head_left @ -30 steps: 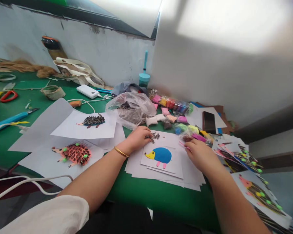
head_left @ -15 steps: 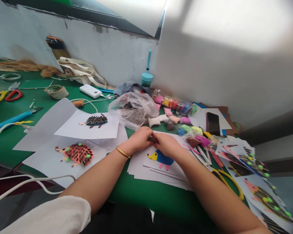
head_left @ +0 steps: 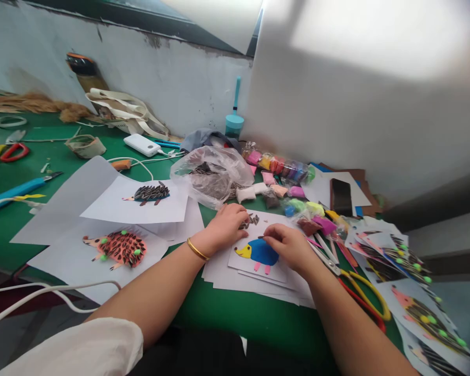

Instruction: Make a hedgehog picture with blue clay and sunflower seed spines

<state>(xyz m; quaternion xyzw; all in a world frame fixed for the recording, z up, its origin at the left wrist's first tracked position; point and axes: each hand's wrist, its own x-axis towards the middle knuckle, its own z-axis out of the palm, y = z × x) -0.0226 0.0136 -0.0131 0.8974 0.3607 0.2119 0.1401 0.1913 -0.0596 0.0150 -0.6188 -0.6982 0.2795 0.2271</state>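
Observation:
On a stack of white sheets (head_left: 223, 277) lies a hedgehog picture with a blue body (head_left: 264, 252), yellow face and pink feet. My right hand (head_left: 292, 245) pinches a small dark sunflower seed (head_left: 261, 237) at the upper edge of the blue body. My left hand (head_left: 227, 223) rests on the paper to the left, its thumb and fingers apart. Beside its fingertips is a small heap of striped sunflower seeds (head_left: 254, 219), partly hidden by the fingers.
Behind the hands stand a plastic bag of seeds (head_left: 215, 180) and several packets of coloured clay (head_left: 274, 177). Finished hedgehog pictures lie left (head_left: 121, 248) and right (head_left: 423, 313). Scissors with yellow handles (head_left: 370, 295) lie by my right forearm. A phone (head_left: 340, 197) is farther back.
My hands, together before, have parted. The right one has moved down and right to the blue body with a seed, while loose seeds now show beside the left.

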